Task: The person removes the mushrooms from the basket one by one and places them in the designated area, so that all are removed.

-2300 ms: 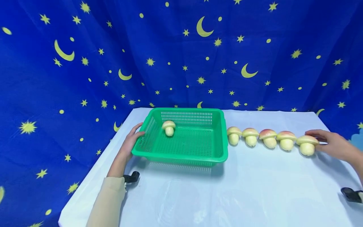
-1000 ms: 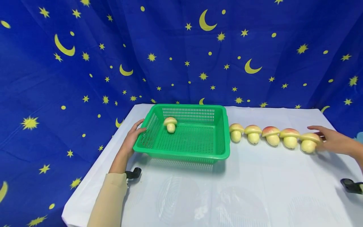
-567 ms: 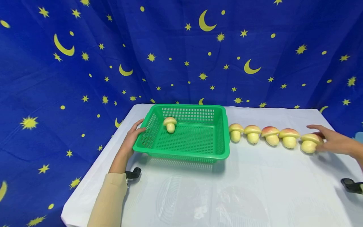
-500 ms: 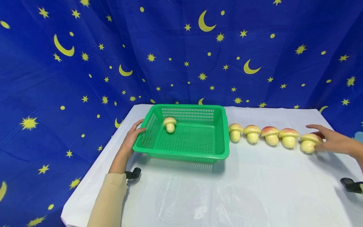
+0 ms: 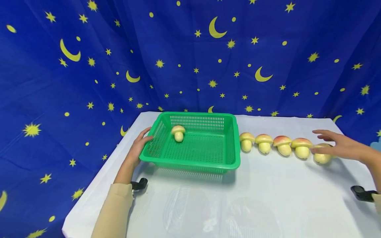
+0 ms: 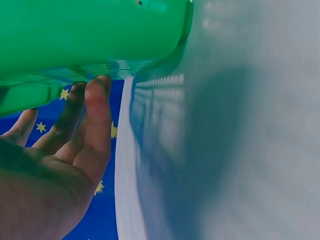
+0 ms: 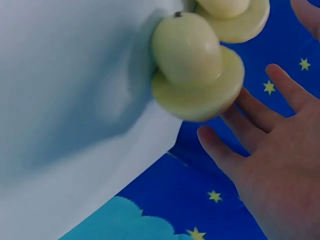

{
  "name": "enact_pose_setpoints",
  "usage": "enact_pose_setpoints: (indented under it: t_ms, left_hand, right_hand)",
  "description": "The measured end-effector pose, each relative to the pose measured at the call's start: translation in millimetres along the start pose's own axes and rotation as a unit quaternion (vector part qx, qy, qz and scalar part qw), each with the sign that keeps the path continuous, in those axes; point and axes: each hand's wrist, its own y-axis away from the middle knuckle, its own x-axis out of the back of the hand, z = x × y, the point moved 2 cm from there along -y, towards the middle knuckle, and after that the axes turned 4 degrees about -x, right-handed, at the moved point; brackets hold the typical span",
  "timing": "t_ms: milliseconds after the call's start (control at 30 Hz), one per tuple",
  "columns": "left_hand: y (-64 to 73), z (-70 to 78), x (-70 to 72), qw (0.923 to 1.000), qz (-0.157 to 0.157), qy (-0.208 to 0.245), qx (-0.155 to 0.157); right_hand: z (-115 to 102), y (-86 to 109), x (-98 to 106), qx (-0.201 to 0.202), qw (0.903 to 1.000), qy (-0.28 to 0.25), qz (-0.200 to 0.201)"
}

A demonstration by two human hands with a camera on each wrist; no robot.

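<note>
A green plastic basket [image 5: 190, 163] stands on the table with a pale mushroom [image 5: 178, 133] in its back left part. My left hand [image 5: 137, 148] rests at the basket's left side, thumb at the rim; in the left wrist view its fairly straight fingers touch the outer wall. To the right, several mushrooms with yellowish or reddish caps lie in a row. My right hand [image 5: 345, 145] is at the rightmost mushroom [image 5: 322, 159], fingers spread and partly covering its cap. In the right wrist view the fingers reach behind that cap [image 7: 200, 102]; contact is hard to tell.
The white-covered table [image 5: 262, 198] has its left edge beside my left forearm. A blue curtain [image 5: 190, 59] with stars and moons hangs behind and beside it. The row's leftmost mushroom [image 5: 246, 142] lies close to the basket's right wall.
My right hand has moved left over the rightmost mushroom, its fingers now covering part of the cap. The head view has shifted slightly. Left hand and basket stay in place.
</note>
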Motion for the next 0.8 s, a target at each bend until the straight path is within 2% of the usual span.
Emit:
enact_pose_setpoints:
  t_ms: [100,433,567,800]
  left_hand:
    - [0.8,-1.2,0.5,1.0,0.001,0.002,0.003]
    - [0.0,0.7,-2.0,0.9999,-0.006,0.013,-0.002]
    - [-0.4,2.0,-2.4,0.9999,-0.007,0.014,-0.005]
    - [0.9,0.4,-1.0,0.9999,0.0,0.01,0.008]
  right_hand:
    - [-8,-2.4,0,0.007,0.9999,-0.006,0.005]
    - [-30,-3.1,7,0.075,0.9958,-0.032,0.041]
    - [-39,-3.3,8,0.09,0.994,-0.035,0.052]
    - [-56,-5.0,10,0.101,0.9924,-0.04,0.057]
